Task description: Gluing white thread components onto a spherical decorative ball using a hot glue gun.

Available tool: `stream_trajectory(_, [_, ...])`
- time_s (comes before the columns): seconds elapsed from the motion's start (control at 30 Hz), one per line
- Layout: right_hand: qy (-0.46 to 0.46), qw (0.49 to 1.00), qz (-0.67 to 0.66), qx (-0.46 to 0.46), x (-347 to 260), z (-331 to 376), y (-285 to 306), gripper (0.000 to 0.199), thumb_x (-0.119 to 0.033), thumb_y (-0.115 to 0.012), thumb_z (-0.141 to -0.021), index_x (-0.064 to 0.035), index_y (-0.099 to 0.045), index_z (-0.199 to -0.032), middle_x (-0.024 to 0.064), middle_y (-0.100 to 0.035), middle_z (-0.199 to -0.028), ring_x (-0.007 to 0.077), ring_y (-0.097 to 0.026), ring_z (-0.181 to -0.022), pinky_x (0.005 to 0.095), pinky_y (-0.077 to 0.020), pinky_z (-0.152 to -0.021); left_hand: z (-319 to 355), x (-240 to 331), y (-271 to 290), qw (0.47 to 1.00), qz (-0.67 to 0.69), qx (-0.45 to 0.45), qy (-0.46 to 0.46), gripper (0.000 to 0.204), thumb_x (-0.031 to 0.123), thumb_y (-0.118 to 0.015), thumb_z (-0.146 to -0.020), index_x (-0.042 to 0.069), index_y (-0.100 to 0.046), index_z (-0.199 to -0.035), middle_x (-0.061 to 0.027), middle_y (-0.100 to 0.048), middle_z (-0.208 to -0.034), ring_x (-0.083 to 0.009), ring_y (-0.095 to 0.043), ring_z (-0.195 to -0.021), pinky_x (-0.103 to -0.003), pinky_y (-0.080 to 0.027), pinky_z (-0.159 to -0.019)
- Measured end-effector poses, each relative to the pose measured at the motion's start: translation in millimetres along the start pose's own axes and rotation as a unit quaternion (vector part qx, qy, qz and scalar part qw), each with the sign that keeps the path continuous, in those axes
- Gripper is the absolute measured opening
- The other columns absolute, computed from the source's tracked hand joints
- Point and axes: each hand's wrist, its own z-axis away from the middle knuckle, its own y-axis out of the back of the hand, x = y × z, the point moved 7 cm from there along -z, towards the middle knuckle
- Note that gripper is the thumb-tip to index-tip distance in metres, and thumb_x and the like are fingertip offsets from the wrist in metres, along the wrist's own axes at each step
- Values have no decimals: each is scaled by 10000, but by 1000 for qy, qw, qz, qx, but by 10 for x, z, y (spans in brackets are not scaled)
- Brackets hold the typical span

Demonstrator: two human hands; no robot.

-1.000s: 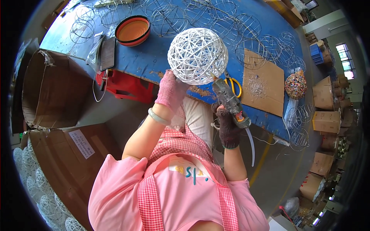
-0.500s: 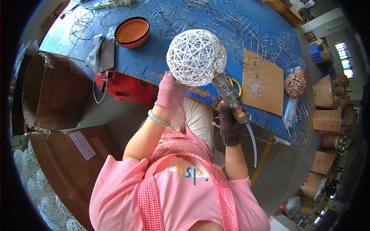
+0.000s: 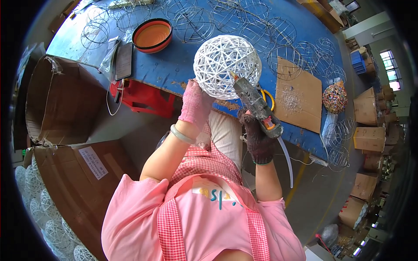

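My left hand (image 3: 195, 103), in a pink knit glove, grips a white woven openwork ball (image 3: 227, 66) from its lower left side, above the table's near edge. My right hand (image 3: 257, 138), in a dark glove, is wrapped round a worn, grime-coated hot glue gun (image 3: 254, 99). A translucent glue stick (image 3: 286, 162) hangs out of the gun's back end. The nozzle points up and left and overlaps the ball's lower right side; whether it touches cannot be made out. Yellow-handled scissors (image 3: 270, 100) lie behind the gun, partly hidden by it.
On the blue table (image 3: 159, 71) are an orange bowl (image 3: 152, 36), a dark phone (image 3: 123, 61), several wire frames (image 3: 189, 24), a cardboard sheet (image 3: 300, 98) with glue bits and a multicoloured ball (image 3: 335, 96). A red stool (image 3: 146, 101) and cardboard boxes (image 3: 65, 100) stand left; white balls (image 3: 54, 230) lie lower left.
The ball has shifted slightly right in the picture with my left hand. The glue gun's nozzle has moved a little left across the ball's front, showing more over it.
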Motion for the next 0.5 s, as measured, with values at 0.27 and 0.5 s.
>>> stream_trajectory(0.27, [8, 999, -28, 39, -198, -165, -12, 198, -158, -833, -863, -12, -727, -945, 100, -741, -795, 249, -724, -688, 344, -555, -624, 79, 155, -104, 912, 389, 30, 131, 264, 144, -508, -1069, 47, -560, -1308, -135, -676, -1262, -289, -700, -1107, -447, -623, -900])
stream_trajectory(0.5, [7, 1000, -26, -7, -220, -99, -48, 232, -123, -804, -900, -8, -704, -1076, 104, -748, -988, 213, -718, -882, 347, -566, -769, 44, 173, 17, 966, 240, 38, 87, 422, 142, -696, -952, 66, -569, -1347, -130, -646, -1315, -265, -604, -1226, -430, -494, -1052])
